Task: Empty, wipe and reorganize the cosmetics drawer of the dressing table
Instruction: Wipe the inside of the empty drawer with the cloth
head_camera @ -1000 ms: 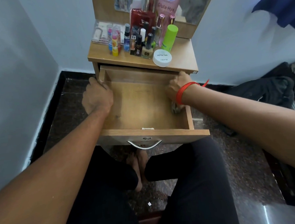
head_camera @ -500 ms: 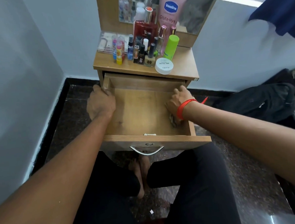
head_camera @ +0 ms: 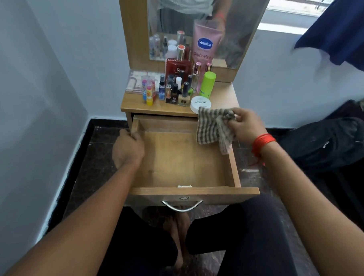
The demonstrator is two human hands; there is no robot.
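Observation:
The wooden drawer (head_camera: 233, 167) of the dressing table (head_camera: 223, 94) is pulled out and holds nothing inside. My left hand (head_camera: 128, 149) grips the drawer's left wall near its back corner. My right hand (head_camera: 246, 127) holds a striped cloth (head_camera: 213, 129) in the air above the drawer's right rear corner; the cloth hangs down loosely. Several cosmetics stand crowded on the tabletop: a red perfume bottle (head_camera: 177, 68), a pink Vaseline tube (head_camera: 205, 44), a green bottle (head_camera: 207, 84), a white round jar (head_camera: 200, 103) and small vials (head_camera: 150, 91).
A mirror (head_camera: 192, 12) rises behind the tabletop. A clear flat case (head_camera: 133, 81) lies at the back left. A black bag (head_camera: 323, 142) sits on the dark floor to the right. Blue fabric (head_camera: 343, 26) hangs at the upper right. White walls close in on the left.
My right hand has lifted out of the drawer's right side, bringing the striped cloth up into view. My left hand stays on the left wall.

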